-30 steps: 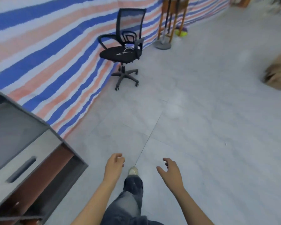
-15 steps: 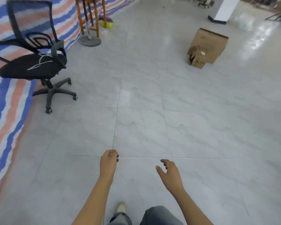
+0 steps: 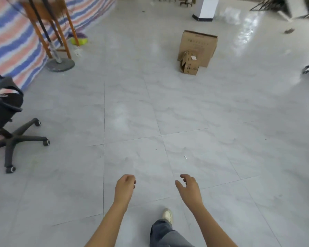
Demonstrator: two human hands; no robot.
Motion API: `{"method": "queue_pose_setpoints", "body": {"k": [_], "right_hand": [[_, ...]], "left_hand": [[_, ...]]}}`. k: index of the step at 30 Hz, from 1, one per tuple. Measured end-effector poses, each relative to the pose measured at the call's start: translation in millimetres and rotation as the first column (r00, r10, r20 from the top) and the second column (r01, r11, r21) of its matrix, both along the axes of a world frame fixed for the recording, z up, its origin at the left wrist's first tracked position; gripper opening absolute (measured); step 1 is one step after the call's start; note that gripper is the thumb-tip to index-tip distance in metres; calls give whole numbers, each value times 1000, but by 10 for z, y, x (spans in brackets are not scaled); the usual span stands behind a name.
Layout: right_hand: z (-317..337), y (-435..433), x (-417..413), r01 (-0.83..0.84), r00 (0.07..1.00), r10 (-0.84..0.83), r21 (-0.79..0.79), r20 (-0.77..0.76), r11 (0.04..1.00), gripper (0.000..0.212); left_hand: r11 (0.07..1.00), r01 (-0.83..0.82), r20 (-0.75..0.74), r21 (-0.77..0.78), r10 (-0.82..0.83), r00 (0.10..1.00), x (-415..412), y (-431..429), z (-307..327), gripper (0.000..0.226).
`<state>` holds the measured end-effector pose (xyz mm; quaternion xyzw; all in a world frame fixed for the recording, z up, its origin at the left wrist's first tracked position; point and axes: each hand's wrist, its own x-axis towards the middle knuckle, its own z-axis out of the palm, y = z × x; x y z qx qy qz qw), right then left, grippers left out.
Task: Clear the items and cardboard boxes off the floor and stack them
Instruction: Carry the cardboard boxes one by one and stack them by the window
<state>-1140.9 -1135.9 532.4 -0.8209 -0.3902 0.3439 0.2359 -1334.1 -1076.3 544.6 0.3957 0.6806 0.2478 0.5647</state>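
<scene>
**Boxes nearer, chair off to the left edge**

Both boxes now sit closer and more central than half a second ago. The office chair (image 3: 5,111) has slid to the left edge of the view, cut off by the frame. A light shoe (image 3: 167,215) and a grey trouser leg (image 3: 164,234) now show between the forearms.

Large cardboard box (image 3: 198,45): upright on the tiled floor (image 3: 132,113), far ahead, slightly right of centre.

Small cardboard box (image 3: 189,65): touching the large one's front, flaps loose, white label on top.

Left hand (image 3: 125,186): held out low, fingers loosely curled, holding nothing.

Right hand (image 3: 188,187): held out beside it, fingers relaxed and parted, empty. Both hands are well apart from the boxes.

Left side: striped tarp (image 3: 12,43), wooden stand legs (image 3: 61,29), and a round grey base (image 3: 60,64) on the floor. White pillar (image 3: 206,8) beyond the boxes.
</scene>
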Motion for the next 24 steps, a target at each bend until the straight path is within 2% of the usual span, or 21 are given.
{"method": "queue_pose_setpoints", "body": {"k": [6,10,14,18,24], "right_hand": [[297,945,1000,81,997,-81,112,1,990,38],[97,1260,1273,30,999,-30,-9,16,1000,38],[-57,1618,1540,-37,999,41,-104,35,994,39],[-109,2287,1993,36,998,-32,-88,56,995,39],[-18,3619,2539,0,994,10,-88,107,996,37]], "left_hand": [[995,53,24,82,-55,998,990,880,260,16],[994,97,5,42,-98,995,1425,1301,204,13],[998,27,-30,-57,-29,999,1724,1760,8,14],[998,20,-6,-59,-20,1000,2039,2459,-102,18],[998,-59,94,-2,59,994,2590,4056,-5,13]]}}
